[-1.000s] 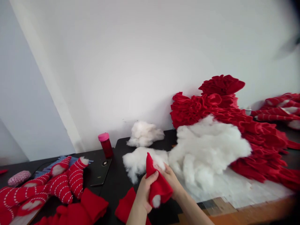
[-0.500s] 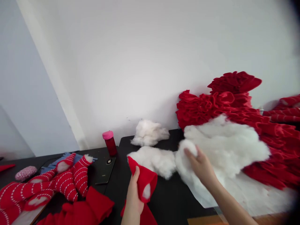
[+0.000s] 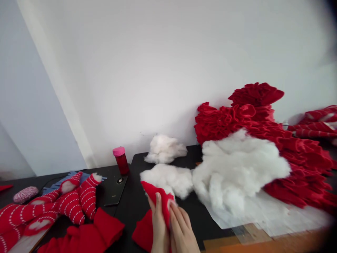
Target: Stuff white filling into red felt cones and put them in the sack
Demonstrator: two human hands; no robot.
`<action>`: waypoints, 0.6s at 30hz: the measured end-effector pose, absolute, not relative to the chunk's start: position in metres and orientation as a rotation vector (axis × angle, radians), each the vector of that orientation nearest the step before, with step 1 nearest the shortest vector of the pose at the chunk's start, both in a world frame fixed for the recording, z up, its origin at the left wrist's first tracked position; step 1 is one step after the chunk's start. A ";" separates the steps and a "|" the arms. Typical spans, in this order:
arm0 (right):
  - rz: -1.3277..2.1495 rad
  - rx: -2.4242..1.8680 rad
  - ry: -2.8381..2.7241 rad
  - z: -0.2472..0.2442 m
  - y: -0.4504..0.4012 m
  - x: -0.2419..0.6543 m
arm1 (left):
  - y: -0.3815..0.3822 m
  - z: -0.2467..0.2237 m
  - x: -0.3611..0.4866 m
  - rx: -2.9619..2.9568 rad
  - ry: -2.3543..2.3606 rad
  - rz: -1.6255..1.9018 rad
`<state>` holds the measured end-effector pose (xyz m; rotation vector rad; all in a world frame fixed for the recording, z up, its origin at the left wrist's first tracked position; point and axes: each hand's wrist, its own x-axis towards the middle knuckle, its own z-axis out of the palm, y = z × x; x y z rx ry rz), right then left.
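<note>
- Red cloth piece point(image 3: 163, 203) is held up near the front of the black desk point(image 3: 198, 219), tilted, its pointed tip leaning toward the left
- Left hand point(image 3: 160, 223) is clamped on the cloth, thumb across the near face
- Right hand point(image 3: 183, 230) lies close against the left, fingers together and pressed to the cloth's right side; its thumb is hidden, so I cannot tell whether it grips
- Step in hand, as I judge it: working white filling into the cloth; how full it is cannot be told
- Loose fibre lies just beyond the hands as a small white heap point(image 3: 171, 179), with a large white heap point(image 3: 239, 172) to the right, partly on a white sheet point(image 3: 263, 214)
- Next move, I would say, calls for a steady left hold while the right fingers push inward, gently enough to spare the seam
- Another red cloth point(image 3: 143, 228) rests on the desk, just left of the hands
</note>
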<state>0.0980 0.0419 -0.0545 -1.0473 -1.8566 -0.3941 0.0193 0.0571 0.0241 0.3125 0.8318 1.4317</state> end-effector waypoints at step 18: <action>0.175 -0.905 -1.744 -0.020 0.032 0.113 | 0.042 0.013 0.023 0.567 0.524 1.281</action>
